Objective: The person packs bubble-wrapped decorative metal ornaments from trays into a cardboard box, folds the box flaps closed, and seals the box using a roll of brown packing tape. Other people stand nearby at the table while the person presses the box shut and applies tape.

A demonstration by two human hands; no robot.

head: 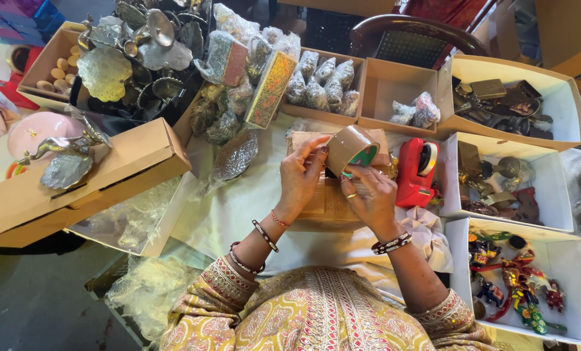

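Brown tape roll [350,149] betw. both hands, open core facing lower-right.

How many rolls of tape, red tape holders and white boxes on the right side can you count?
Brown packing tape roll, held in both the left hand and right hand: 1
Red plastic tape dispenser: 1
White cardboard boxes at the right: 3
Total: 5
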